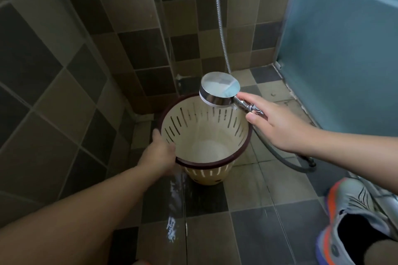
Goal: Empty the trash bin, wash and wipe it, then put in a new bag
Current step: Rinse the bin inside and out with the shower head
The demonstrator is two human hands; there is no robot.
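Note:
A cream plastic trash bin (pixel 206 135) with slotted walls and a dark brown rim is held tilted above the shower floor, with no bag inside. My left hand (pixel 160 150) grips its rim at the near left side. My right hand (pixel 273 122) holds the chrome handle of a round shower head (pixel 218 89), which hangs face down over the bin's far rim. Water runs out of the bin's slots and streams down onto the tiles (pixel 172 221) below my left hand.
Brown and grey checkered tiles cover the walls and floor (pixel 247 189). The metal shower hose (pixel 221 28) hangs from above and loops on the floor at the right. A frosted glass door (pixel 344 49) closes off the right side. My sneaker (pixel 353 217) stands at the bottom right.

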